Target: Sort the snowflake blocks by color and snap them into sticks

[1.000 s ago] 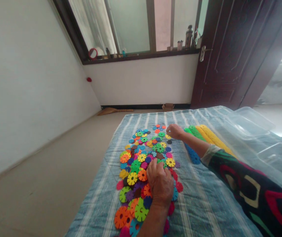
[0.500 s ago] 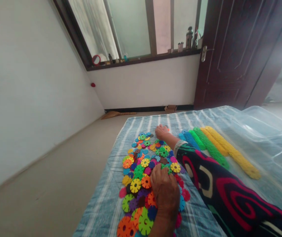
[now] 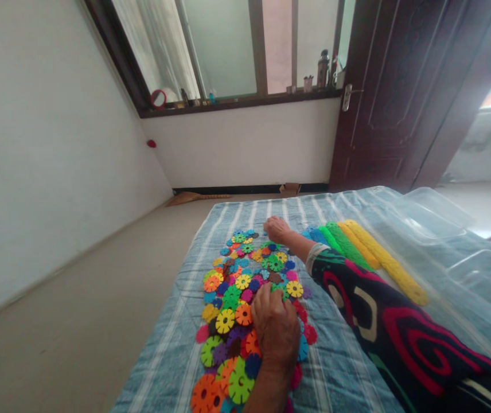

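Observation:
A long heap of flat, notched plastic discs (image 3: 242, 281) in many colours covers the middle of the cloth. My left hand (image 3: 276, 327) rests on its near right part, back up, fingers curled down onto the discs; whatever sits under the fingertips is hidden. Past the far end of the heap, my right hand (image 3: 277, 229) reaches in from the right with its fingers bent together and pointing down. What it grips, if anything, is too small to make out. Right of that forearm lie rows of stacked discs: blue (image 3: 315, 235), green (image 3: 349, 248) and yellow (image 3: 385, 261).
Blue striped cloth (image 3: 163, 344) covers the surface, whose left edge drops to the floor (image 3: 77, 321). Two clear plastic containers stand on the right, one far back (image 3: 437, 215) and one nearer (image 3: 486, 287). A broom (image 3: 185, 198) lies by the far wall.
The whole view has shifted slightly, so everything sits further left. My right hand has moved a little, leaving an orange bit beside it out of sight. My left hand stays on the heap.

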Demonstrator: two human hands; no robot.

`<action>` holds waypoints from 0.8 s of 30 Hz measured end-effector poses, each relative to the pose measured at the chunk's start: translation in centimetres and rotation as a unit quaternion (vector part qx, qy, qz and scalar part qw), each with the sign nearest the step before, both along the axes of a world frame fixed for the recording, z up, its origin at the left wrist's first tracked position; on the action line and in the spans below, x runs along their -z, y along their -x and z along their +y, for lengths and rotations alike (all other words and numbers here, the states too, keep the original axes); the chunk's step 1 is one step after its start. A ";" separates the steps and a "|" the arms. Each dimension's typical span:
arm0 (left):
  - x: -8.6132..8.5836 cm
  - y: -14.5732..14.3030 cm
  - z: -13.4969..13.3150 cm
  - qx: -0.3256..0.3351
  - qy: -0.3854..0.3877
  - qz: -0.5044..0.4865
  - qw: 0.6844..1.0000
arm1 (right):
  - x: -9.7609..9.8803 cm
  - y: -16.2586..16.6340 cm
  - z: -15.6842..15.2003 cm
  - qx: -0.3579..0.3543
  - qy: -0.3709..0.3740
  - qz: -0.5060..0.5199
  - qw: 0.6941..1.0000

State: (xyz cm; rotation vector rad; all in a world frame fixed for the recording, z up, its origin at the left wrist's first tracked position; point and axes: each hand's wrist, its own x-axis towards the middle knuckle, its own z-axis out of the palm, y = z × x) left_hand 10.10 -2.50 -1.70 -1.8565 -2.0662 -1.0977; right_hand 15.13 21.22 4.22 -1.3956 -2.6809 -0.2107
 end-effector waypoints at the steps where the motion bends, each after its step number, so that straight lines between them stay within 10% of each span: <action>1: 0.0 0.0 0.0 0.000 -0.001 -0.001 1.000 | 0.1 -0.1 0.1 0.000 0.003 0.001 1.000; 15: -0.3 0.0 0.0 0.003 0.009 0.009 1.000 | -1.0 0.5 -0.9 0.007 0.028 0.063 0.998; 24: -0.8 0.0 0.1 0.015 0.014 0.011 1.000 | -3.5 -9.7 -1.3 0.055 0.061 0.104 0.991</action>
